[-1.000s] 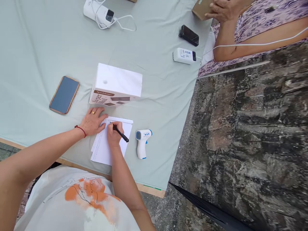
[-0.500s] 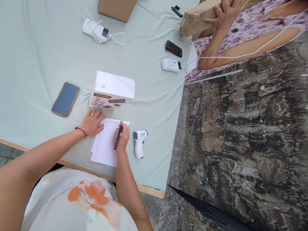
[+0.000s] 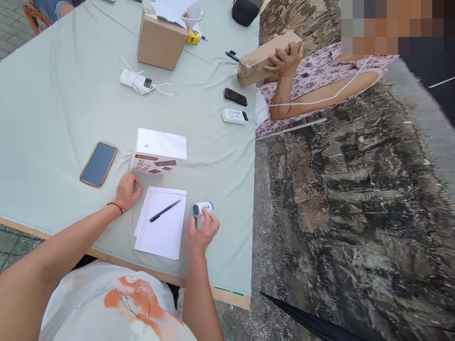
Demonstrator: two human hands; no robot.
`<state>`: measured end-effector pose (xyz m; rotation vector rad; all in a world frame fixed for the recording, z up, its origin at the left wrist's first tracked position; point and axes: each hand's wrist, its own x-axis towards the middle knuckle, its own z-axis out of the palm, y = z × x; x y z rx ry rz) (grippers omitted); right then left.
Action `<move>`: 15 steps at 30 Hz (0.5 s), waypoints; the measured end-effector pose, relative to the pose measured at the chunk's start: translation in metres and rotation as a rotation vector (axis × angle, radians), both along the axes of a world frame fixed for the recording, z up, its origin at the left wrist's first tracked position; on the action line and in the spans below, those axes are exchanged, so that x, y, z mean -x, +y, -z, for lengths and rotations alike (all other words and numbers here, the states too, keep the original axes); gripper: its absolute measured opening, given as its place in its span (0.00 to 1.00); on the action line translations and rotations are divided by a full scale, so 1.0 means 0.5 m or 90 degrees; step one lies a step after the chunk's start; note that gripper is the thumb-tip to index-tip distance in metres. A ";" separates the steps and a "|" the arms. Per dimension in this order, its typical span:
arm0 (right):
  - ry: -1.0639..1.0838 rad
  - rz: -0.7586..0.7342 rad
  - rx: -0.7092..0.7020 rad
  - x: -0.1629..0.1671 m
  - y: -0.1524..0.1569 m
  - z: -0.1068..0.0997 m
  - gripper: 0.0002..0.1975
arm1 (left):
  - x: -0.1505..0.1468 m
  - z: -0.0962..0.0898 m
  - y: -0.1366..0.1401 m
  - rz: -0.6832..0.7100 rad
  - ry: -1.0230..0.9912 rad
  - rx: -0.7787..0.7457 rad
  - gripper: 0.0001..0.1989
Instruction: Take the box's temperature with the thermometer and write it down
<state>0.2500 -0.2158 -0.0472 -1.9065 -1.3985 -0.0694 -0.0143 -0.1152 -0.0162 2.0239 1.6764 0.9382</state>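
My right hand (image 3: pixel 203 231) is closed around the handle of a white and blue infrared thermometer (image 3: pixel 203 208); its head shows above my fingers, the grip is mostly hidden. Loosely curled, my left hand (image 3: pixel 128 192) rests on the cloth just below the white "Super Meal" box (image 3: pixel 161 143), with nothing seen in it. Between my hands lie stacked paper sheets (image 3: pixel 164 237), the top one looking mostly blank. A black pen (image 3: pixel 165 210) lies slantwise on them.
A phone (image 3: pixel 98 164) lies left of the box. Farther off are a white corded device (image 3: pixel 135 81), a cardboard carton (image 3: pixel 161 42), a black device (image 3: pixel 235 96) and a white device (image 3: pixel 234 116). Across the right edge, a co-worker's hand (image 3: pixel 287 60) holds a brown box (image 3: pixel 266 57).
My right hand has let go of the pen, leaving it on the paper, and moved right to grasp the thermometer. My left hand has come off the sheets and curled. The view has shifted.
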 end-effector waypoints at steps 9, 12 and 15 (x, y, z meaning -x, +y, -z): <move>-0.068 0.092 0.073 -0.030 -0.011 0.043 0.20 | -0.066 -0.178 -0.061 0.217 -0.337 0.204 0.13; -0.083 0.088 0.056 -0.026 -0.005 0.049 0.20 | -0.101 -0.338 -0.120 0.501 -0.525 0.252 0.22; -0.094 0.095 0.049 -0.027 -0.005 0.056 0.20 | -0.123 -0.455 -0.163 0.732 -0.579 0.305 0.24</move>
